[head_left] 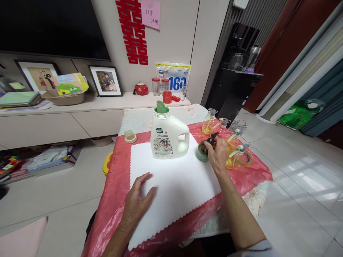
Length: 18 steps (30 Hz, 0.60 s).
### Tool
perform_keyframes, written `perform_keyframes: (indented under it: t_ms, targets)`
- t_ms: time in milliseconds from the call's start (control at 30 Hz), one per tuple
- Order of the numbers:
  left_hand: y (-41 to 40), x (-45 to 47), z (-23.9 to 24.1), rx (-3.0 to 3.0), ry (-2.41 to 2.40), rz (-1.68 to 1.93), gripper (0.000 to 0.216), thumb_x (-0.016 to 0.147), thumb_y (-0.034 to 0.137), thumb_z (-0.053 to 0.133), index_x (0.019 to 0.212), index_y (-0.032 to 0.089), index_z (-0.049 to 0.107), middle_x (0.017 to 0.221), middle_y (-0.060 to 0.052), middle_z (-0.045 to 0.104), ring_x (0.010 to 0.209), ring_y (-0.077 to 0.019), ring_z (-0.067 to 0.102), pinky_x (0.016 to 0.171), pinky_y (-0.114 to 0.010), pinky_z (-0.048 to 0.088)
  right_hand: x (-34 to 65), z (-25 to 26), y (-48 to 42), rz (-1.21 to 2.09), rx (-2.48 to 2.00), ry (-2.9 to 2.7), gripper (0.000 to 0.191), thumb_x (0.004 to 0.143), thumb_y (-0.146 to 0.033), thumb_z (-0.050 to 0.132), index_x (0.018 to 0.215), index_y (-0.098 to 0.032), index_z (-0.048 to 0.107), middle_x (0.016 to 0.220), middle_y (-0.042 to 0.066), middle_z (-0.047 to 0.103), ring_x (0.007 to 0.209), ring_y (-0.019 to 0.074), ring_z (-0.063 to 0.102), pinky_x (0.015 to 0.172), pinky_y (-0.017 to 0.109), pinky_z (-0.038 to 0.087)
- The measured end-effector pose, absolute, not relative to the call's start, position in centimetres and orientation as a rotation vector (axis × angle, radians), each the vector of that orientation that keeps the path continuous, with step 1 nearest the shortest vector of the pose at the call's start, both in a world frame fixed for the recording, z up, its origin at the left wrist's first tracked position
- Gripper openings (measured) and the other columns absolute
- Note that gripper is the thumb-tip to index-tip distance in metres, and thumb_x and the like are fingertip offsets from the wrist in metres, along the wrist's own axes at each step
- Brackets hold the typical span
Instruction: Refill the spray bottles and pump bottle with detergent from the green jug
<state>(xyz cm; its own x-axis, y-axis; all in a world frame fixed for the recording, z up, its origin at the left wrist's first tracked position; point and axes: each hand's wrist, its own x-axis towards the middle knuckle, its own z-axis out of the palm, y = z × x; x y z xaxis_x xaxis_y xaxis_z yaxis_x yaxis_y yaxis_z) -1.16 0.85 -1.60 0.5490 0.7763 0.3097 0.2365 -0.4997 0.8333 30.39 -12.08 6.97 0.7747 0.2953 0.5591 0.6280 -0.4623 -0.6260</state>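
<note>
- A green-tinted pump bottle point(201, 152) with a black pump head point(213, 137) is at the right side of the white mat, right of the jug; whether its base touches the mat, I cannot tell.
- The right hand point(217, 154) grips this bottle near its top, thumb and fingers closed around it just under the pump head.
- A white SilkGarden jug point(163, 142) stands upright toward the far edge of the mat, its handle to the right and a green pouring spout point(160, 107) rising from its uncapped neck.
- The left hand point(138, 200) is empty over the mat's left side, its thumb and fingers spread apart and slightly curved; contact with the mat is unclear.
- The white mat point(174, 192) has a zigzag edge and lies on a red plastic sheet point(112, 185) covering much of the table.
- A pale, translucent cap point(130, 136) sits on the sheet, left of the jug.
- Right of the held bottle, clear pump bottles point(207, 127) stand in a row, several containing yellow liquid, with a roll of tape point(250, 157) just beside the nearest.
- Behind the table, a low cabinet point(93, 121) bears red-lidded jars point(155, 87), a red lidded pot point(141, 89), a plastic bag point(174, 76) marked "160" and framed photographs point(106, 84).
</note>
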Motion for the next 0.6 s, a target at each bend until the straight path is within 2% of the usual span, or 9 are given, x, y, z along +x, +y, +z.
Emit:
perform_keyframes:
  t_ms: [100, 200, 367, 600]
  targets:
    - [0.9, -1.4, -1.8, 2.059, 0.837, 0.864, 0.04, 0.089, 0.042, 0.062, 0.125, 0.024, 0.059, 0.12, -0.011, 0.073, 0.112, -0.0286, 0.069, 0.08, -0.041, 0.061, 31.8, 6.0, -11.9, -0.51, -2.108, -0.646, 0.043, 0.085, -0.051, 0.055, 0.106, -0.015, 0.064, 0.103, 0.014, 0.061, 0.1, 0.0295, 0.051, 0.094, 0.047, 0.041]
    - [1.0, -1.5, -2.0, 2.11, 0.84, 0.878, 0.037, 0.091, 0.042, 0.061, 0.124, 0.026, 0.06, 0.116, -0.01, 0.075, 0.109, -0.0288, 0.07, 0.063, -0.034, 0.059, 32.5, 5.2, -12.1, -0.515, -2.134, -0.626, 0.047, 0.084, -0.05, 0.055, 0.112, -0.013, 0.064, 0.105, 0.017, 0.061, 0.103, 0.0311, 0.051, 0.095, 0.049, 0.041]
    - [1.0, -1.5, -1.7, 2.258, 0.75, 0.925, 0.03, 0.092, 0.038, 0.06, 0.12, 0.026, 0.061, 0.108, -0.007, 0.076, 0.097, -0.0251, 0.073, 0.076, -0.037, 0.061, 32.5, 4.5, -13.0, -0.496, -2.156, -0.628, 0.056, 0.081, -0.045, 0.056, 0.125, -0.011, 0.061, 0.112, 0.018, 0.062, 0.106, 0.0334, 0.051, 0.098, 0.052, 0.039]
    - [0.6, -1.2, -1.7, 2.369, 0.694, 1.047, 0.024, 0.094, 0.038, 0.055, 0.113, 0.026, 0.065, 0.099, -0.005, 0.075, 0.09, -0.0227, 0.073, 0.08, -0.037, 0.061, 31.6, 3.5, -13.5, -0.46, -2.12, -0.64, 0.067, 0.078, -0.043, 0.055, 0.137, -0.012, 0.051, 0.127, 0.018, 0.06, 0.117, 0.0347, 0.05, 0.105, 0.053, 0.036]
